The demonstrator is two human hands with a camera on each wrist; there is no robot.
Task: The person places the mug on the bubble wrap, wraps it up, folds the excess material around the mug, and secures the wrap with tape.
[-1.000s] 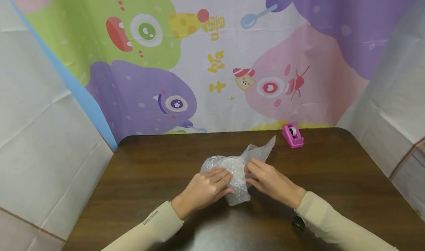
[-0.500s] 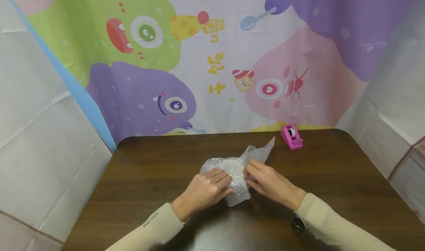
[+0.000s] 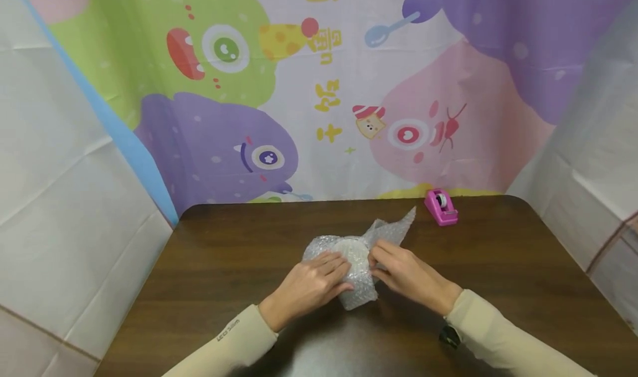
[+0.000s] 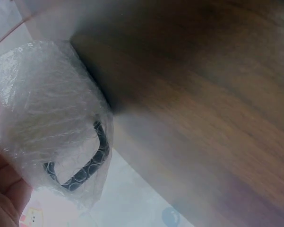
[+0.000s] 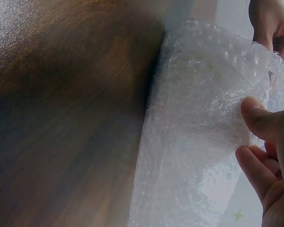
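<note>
Clear bubble wrap (image 3: 360, 295) is folded around a pale, round-topped mug on the table. A dark handle (image 4: 87, 171) shows through the plastic in the left wrist view. My left hand (image 3: 314, 280) holds the wrapped mug from the left, fingers over its top and thumb toward the near side. On the other side, my right hand (image 3: 405, 270) pinches the bubble wrap beside the mug's rim, its thumb and fingers plain in the right wrist view. A loose pointed flap of wrap sticks up and out toward the back right. Most of the mug's body is hidden by the wrap and hands.
A pink tape dispenser (image 3: 441, 207) stands near the back right edge of the dark wooden table (image 3: 224, 266). A cartoon-print curtain (image 3: 329, 89) hangs behind, with pale panels at both sides. Something dark, perhaps a watch (image 3: 449, 336), shows at my right cuff.
Both hands keep nearly the same places on the bubble wrap. The whole head view shifts slightly; the wrapped mug stays where it was.
</note>
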